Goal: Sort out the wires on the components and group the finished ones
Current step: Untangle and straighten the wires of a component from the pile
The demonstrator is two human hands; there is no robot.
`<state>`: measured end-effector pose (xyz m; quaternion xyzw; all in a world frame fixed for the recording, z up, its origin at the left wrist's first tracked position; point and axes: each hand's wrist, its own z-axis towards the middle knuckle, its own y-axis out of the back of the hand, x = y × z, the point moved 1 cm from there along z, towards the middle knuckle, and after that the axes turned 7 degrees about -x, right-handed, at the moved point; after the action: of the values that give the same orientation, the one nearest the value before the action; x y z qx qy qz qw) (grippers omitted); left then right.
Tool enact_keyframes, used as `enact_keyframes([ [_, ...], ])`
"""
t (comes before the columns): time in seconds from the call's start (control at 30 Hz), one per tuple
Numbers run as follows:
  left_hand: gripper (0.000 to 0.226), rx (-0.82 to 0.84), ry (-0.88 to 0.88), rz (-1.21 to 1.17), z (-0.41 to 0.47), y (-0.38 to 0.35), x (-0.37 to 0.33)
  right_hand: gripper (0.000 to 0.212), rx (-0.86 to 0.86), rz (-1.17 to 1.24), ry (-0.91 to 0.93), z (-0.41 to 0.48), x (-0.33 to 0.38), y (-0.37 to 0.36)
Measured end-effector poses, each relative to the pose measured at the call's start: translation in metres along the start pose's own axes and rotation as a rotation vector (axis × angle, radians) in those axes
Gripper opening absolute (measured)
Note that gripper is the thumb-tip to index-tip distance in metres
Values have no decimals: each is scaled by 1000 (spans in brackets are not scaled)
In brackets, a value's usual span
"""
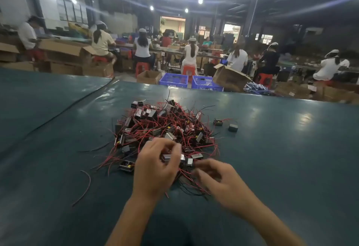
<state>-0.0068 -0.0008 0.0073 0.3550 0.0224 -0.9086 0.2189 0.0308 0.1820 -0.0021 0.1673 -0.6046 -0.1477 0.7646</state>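
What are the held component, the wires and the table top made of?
Component in the left hand: looks like bright sheet metal, silvery.
Wires: thin red and black leads, likely plastic-insulated.
Table top: smooth dark green sheet, glossy, perhaps vinyl or rubber.

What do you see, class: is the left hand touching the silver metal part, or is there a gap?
Touching. In the head view the left hand grips the silver metal part, fingers curled over its top.
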Motion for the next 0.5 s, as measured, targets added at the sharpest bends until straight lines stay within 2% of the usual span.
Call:
enact_keyframes([
  [0.07, 31, 243, -64, 349, 8, -18, 22, 13, -185, -116, 31, 28, -4, -8],
  [0.13, 45, 484, -15, 599, 7, -28, 52, 17, -283, -150, 15, 45, -13, -19],
  [0.17, 46, 531, -13, 650, 5, -29, 67, 18, -311, -134, 3, 49, -21, -23],
  [0.27, 43, 532, -65, 692, -1, -24, 84, 19, -358, -79, -5, 46, -39, -32],
  [0.33, 42, 471, -133, 675, 2, -24, 83, 24, -390, -50, 10, 42, -44, -34],
  [0.4, 40, 345, -154, 485, 8, -26, 69, 27, -451, 17, 13, 38, -47, -32],
  [0.5, 34, 218, 89, 51, 24, -31, 36, 21, -543, 165, 22, 29, -49, -23],
])
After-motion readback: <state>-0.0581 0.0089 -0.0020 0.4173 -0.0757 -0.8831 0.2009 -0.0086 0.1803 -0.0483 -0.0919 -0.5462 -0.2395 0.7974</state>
